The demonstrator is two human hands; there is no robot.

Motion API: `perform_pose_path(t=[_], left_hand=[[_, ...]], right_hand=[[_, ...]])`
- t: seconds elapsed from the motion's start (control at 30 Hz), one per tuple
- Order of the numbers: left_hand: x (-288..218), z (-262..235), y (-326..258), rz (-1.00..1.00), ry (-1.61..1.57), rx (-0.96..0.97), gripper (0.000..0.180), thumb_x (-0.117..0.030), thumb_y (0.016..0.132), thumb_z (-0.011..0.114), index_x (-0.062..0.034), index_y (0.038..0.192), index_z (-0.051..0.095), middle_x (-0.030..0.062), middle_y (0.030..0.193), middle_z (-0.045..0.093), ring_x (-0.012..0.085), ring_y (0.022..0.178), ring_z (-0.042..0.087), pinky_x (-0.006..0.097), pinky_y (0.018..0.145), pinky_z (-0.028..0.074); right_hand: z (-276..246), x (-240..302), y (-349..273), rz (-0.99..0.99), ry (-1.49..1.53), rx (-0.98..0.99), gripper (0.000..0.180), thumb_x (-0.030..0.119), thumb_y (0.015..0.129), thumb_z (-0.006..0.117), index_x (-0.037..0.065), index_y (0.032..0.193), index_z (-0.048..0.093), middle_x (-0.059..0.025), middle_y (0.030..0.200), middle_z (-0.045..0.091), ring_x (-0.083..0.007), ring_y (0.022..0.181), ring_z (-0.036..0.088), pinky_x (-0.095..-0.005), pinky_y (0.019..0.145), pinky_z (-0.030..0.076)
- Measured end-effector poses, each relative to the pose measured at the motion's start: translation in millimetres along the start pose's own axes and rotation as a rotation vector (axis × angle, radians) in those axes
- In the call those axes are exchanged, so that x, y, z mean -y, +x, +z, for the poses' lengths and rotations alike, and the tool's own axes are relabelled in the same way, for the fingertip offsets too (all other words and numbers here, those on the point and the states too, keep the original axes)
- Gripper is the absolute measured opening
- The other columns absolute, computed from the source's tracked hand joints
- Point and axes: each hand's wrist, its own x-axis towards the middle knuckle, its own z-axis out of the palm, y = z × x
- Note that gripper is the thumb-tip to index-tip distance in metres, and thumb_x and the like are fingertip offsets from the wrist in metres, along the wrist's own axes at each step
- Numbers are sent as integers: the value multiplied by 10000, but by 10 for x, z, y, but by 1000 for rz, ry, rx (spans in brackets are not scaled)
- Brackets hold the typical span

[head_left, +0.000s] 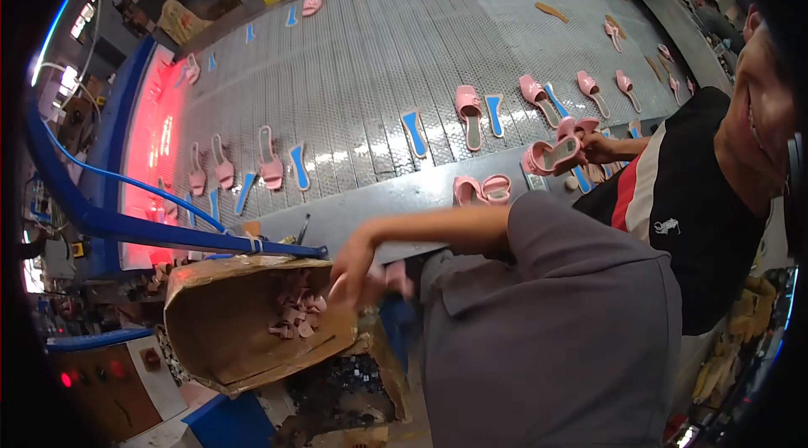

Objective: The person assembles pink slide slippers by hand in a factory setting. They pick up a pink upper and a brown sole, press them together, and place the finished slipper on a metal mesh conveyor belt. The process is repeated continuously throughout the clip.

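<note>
Small pale pink shoe pieces (295, 313) lie heaped inside a torn brown cardboard box (227, 339) at lower left of the frame. The left hand (353, 270) hangs at the box's right rim, just over the heap, fingers pointing down. It is blurred, so I cannot tell its grip. The right hand is out of sight. Beyond, a grey metal desk (396, 196) edges a mesh conveyor belt (370, 69) carrying pink sandals (468, 111) and blue insoles (413, 132). At right, a co-worker's hand (599, 145) holds a pink sandal (551, 155).

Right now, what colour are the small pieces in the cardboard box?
Pink, like the shoes on the belt; the small pieces show best in the head view.
</note>
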Motion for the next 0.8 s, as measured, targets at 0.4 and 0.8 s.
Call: perform_pose_path(t=[0.4, 0.8], left_hand=[[3, -170, 316, -35, 436, 10, 354, -196, 1016, 476, 67, 1239, 555, 158, 1084, 659, 267, 976, 627, 373, 831, 538], [7, 672, 85, -292, 333, 402, 272, -164, 921, 607, -47, 1164, 639, 200, 1083, 645, 399, 1026, 605, 447, 858, 505]], right_hand=[[-2187, -2970, -528, 453, -1281, -1213, 342, 344, 825, 698, 95, 1056, 658, -181, 1140, 615, -340, 1103, 581, -574, 931, 425], [-1135, -3691, -2793, 192, 505, -2168, 124, 208, 956, 535, 119, 1040, 551, -17, 895, 560, -144, 815, 562, -336, 672, 484]])
